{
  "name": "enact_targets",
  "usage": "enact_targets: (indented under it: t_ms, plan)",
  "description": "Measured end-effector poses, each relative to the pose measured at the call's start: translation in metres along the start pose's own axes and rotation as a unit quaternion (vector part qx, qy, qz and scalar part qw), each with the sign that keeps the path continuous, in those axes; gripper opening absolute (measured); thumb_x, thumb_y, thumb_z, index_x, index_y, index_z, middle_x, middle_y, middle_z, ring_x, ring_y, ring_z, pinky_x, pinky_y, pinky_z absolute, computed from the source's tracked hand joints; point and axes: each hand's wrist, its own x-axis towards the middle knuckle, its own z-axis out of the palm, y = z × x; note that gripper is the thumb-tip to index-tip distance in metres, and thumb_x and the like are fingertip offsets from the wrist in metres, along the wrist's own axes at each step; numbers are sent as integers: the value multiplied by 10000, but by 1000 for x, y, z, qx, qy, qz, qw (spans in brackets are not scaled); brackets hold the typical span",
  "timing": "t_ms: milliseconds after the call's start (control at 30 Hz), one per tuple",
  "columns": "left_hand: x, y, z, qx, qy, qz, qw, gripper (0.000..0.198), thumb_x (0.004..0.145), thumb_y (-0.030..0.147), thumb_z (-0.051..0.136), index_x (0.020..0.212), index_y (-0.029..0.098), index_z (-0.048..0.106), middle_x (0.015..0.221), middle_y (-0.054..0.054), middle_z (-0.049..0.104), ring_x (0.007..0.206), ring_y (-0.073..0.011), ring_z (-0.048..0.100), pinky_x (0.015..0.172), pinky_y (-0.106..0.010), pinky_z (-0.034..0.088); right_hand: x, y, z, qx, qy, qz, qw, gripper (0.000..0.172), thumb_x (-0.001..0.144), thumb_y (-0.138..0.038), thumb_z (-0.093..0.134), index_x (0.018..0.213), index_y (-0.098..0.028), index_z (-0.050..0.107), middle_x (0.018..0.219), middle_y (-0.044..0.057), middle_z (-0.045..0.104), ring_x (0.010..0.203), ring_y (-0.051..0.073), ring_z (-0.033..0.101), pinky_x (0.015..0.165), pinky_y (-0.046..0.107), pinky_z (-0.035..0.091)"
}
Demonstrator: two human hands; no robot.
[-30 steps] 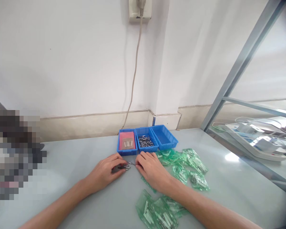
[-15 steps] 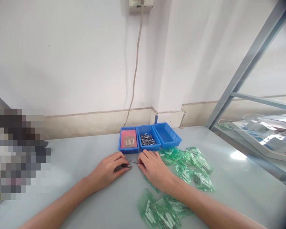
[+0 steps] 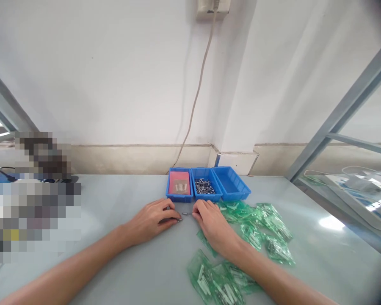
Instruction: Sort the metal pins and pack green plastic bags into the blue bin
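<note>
Both my hands rest on a pale grey table (image 3: 114,203) just in front of three joined blue trays (image 3: 238,191). My left hand (image 3: 154,219) lies palm down, fingers curled over a few small metal pins (image 3: 178,219) on the tabletop. My right hand (image 3: 213,224) lies palm down beside it, fingertips close to another loose pin (image 3: 186,214). The left tray holds a pink sheet (image 3: 179,185) with small parts, the middle tray a heap of metal pins (image 3: 203,186), and the right tray nothing that I can see.
Green plastic bags of parts (image 3: 260,224) are scattered to the right of my right hand, with more near my forearm (image 3: 216,281). A cable (image 3: 195,101) runs down the white wall behind. A metal frame (image 3: 339,118) stands at the right. A blurred patch covers the left.
The view has swung left and slightly up, shifting trays and hands rightward in frame. My hands stay at the loose pins with little movement.
</note>
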Motion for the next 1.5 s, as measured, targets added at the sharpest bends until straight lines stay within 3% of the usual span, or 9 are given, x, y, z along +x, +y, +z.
enact_targets:
  t_ms: [167, 300, 567, 900, 1500]
  plan:
    - [-1, -2, 1, -7, 1, -1, 1000, 227, 1112, 348, 533, 1150, 275, 745, 1123, -53, 676, 990, -186, 659, 875, -298, 526, -1, 6, 3, 1, -7, -8, 1000, 147, 1056, -84, 517, 1031, -226, 546, 1030, 53, 679, 943, 260, 594, 806, 369, 425]
    - [-1, -3, 2, -25, 0, -3, 1000, 212, 1115, 329, 528, 1137, 250, 724, 1117, -57, 690, 1004, -190, 654, 893, -305, 526, -3, 7, 3, -20, -19, -31, 999, 232, 1079, -66, 469, 1151, -235, 611, 1114, 61, 672, 997, 264, 609, 863, 396, 416]
    - [0, -1, 0, -37, 18, 9, 999, 260, 1122, 353, 515, 1096, 223, 738, 1073, -73, 714, 983, -202, 637, 896, -334, 533, -3, 7, 3, -25, 4, -25, 999, 233, 1099, -106, 426, 1055, -235, 616, 1061, 53, 660, 950, 251, 606, 837, 390, 410]
    - [-1, -4, 2, -26, 23, 22, 999, 221, 1116, 325, 542, 1096, 224, 737, 1087, -59, 734, 999, -201, 656, 934, -348, 514, 0, 2, -6, 83, 35, 36, 995, 134, 1025, -110, 499, 992, -239, 516, 1021, 44, 651, 912, 243, 609, 825, 397, 443]
    - [-2, -8, 8, 31, 61, 83, 994, 209, 1126, 243, 517, 1126, 204, 723, 1131, -49, 760, 1025, -180, 689, 948, -332, 541, -1, 0, -8, 108, 20, 60, 992, 122, 1028, -136, 508, 983, -248, 520, 1006, 31, 663, 903, 241, 616, 817, 380, 445]
